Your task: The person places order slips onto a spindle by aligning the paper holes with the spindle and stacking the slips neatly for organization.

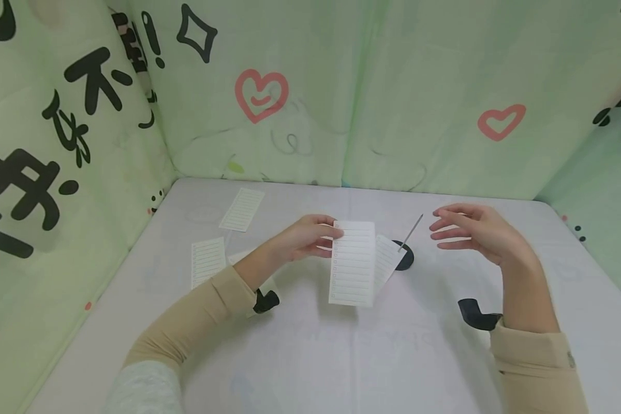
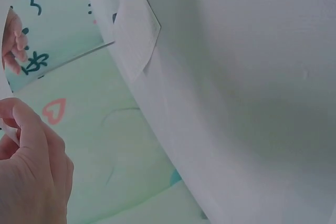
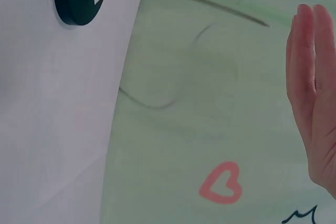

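My left hand (image 1: pixel 313 237) pinches a white lined paper slip (image 1: pixel 353 270) near its upper left corner, thumb on the printed face. Behind that slip, another lined slip (image 1: pixel 387 261) sits on a paper spike, whose thin metal rod (image 1: pixel 413 230) leans up from a round black base (image 1: pixel 406 257). Right of the rod, my right hand (image 1: pixel 471 230) is raised with its fingers extended, holding nothing. In the right wrist view its fingers (image 3: pixel 304 61) point upward, apart from the rod's tip.
Lined slips lie on the left of the white table: one at the back (image 1: pixel 242 210), one nearer (image 1: pixel 208 259), and more paper partly hidden under my left forearm. Black curved pieces (image 1: pixel 477 315) show at both wrists. Green printed curtains (image 1: pixel 310 144) surround the table.
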Motion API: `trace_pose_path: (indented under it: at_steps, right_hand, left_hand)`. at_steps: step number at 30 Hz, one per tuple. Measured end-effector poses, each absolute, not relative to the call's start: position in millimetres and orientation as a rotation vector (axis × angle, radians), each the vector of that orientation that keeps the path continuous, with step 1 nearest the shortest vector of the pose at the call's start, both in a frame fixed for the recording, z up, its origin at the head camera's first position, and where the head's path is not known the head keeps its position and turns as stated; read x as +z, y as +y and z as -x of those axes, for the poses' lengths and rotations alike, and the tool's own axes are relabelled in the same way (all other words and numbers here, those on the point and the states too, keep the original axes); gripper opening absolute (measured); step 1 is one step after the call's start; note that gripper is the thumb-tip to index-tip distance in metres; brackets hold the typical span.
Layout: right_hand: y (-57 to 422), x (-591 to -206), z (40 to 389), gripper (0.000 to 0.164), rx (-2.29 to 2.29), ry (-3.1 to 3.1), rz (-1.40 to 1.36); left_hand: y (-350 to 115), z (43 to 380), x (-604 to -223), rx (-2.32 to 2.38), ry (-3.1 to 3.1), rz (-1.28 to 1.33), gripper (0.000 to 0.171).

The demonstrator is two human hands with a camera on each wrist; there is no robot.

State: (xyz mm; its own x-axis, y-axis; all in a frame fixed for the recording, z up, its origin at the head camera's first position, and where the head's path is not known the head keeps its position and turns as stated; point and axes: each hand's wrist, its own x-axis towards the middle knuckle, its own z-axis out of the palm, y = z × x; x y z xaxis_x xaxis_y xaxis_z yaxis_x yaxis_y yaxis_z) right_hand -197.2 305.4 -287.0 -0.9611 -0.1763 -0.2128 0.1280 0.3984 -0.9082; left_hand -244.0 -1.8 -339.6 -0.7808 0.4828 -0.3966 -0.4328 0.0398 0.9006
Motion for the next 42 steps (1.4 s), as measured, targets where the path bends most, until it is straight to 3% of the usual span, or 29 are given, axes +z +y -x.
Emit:
trace_pose_path:
  at_steps: [11, 21, 42]
  right_hand:
    - [260, -302, 195, 0.051, -1.407, 2.248, 0.139]
    - [244, -316, 201, 0.038, -1.378, 2.251, 0.161]
    - [279, -296, 207, 0.040, -1.511, 2.509, -0.019]
  left_hand:
    - [14, 235, -343, 1.721, 1.670, -0.120, 0.024]
    - [20, 234, -352, 1.659, 1.699, -0.176, 0.027]
    - [23, 231, -356, 1.519, 1.738, -0.262, 0.019]
